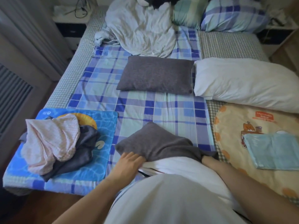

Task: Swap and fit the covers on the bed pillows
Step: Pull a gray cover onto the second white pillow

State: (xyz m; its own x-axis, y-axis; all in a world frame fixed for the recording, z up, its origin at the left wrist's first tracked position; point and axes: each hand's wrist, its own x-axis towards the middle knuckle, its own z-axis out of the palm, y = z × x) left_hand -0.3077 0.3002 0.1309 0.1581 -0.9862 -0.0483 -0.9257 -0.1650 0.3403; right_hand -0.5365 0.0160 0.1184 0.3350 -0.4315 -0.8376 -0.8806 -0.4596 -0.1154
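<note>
Left hand (129,160) grips near-left edge of grey cover (155,143); right hand hidden inside, state unclear. Advice: pull evenly over white pillow (169,167), seat far corners first.

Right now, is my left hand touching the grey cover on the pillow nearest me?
Touching. The head view shows the left hand lying on the grey cover's near edge.

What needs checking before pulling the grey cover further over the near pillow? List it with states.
1. Left hand holds the dark grey fabric cover at its open edge: ok.
2. Right hand's grip: cannot tell, hidden inside the cover.
3. White near pillow fully inside: not ok, part still shows.
4. Far corners filled: cannot tell.
5. Blue plaid sheet ahead free: ok.
</note>
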